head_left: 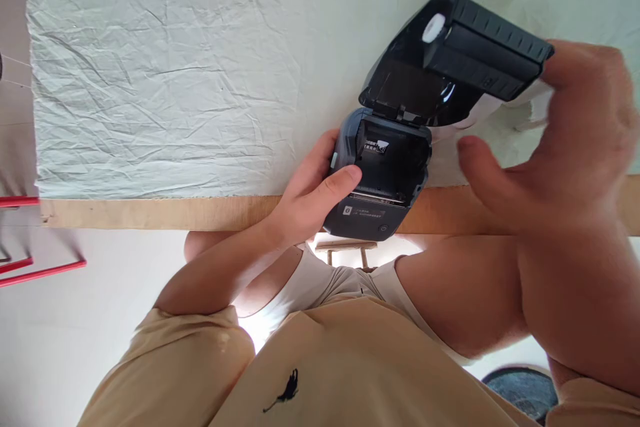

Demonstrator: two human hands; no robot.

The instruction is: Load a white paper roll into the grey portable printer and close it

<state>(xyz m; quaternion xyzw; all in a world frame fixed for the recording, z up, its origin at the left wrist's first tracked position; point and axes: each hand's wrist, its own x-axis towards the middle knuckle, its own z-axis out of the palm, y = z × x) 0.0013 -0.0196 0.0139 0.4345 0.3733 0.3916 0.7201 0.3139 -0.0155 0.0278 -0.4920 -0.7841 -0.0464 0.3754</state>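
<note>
A dark handheld device (367, 217), like a small label printer, is held at the table's front edge. Its hinged lid (415, 80) stands swung up and back, showing a black inner compartment with a small white label. My left hand (320, 193) grips the body from the left, thumb on the compartment's rim. At the right, my right hand (560, 140) touches the lid's outer corner; its thumb is spread away from the fingers, which are partly hidden behind the lid.
A pale wrinkled cloth (165, 80) covers the table, with a wooden front edge (150, 212). Red metal bars (45, 272) are at the left. A dark round object (520, 390) is on the floor at lower right. Something clear lies behind the lid.
</note>
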